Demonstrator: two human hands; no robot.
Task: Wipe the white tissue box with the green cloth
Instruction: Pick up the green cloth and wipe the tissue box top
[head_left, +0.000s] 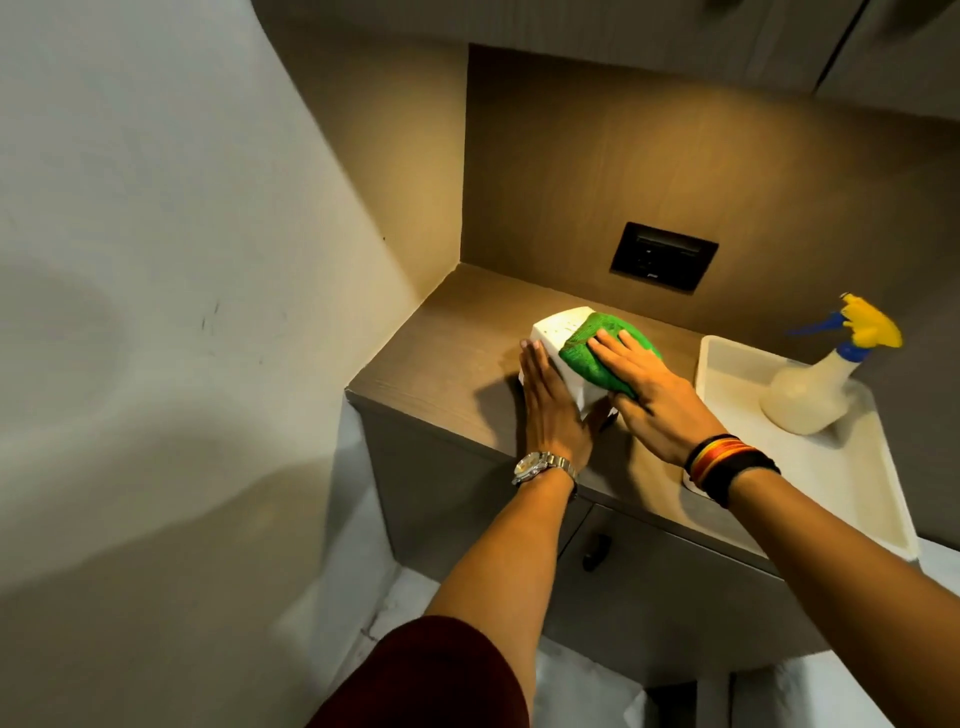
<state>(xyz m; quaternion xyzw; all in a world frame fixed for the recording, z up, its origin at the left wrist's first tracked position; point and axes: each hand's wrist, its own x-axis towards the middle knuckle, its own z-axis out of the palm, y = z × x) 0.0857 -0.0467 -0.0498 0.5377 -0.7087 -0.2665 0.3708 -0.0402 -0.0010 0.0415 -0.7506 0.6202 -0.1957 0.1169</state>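
The white tissue box (558, 332) stands on a brown wooden counter (447, 364), near its left end. A green cloth (587, 349) lies over the top of the box. My right hand (649, 395) presses flat on the cloth, fingers spread and pointing to the far left. My left hand (550, 410) lies flat against the box's left side and steadies it, fingers together. Most of the box's right part is hidden under the cloth and my right hand.
A white tray (852, 499) sits on the counter at the right, holding a spray bottle (815, 389) with a yellow and blue trigger head. A dark wall socket (663, 256) is set in the back panel. A pale wall rises at the left. A drawer handle (596, 552) sits below.
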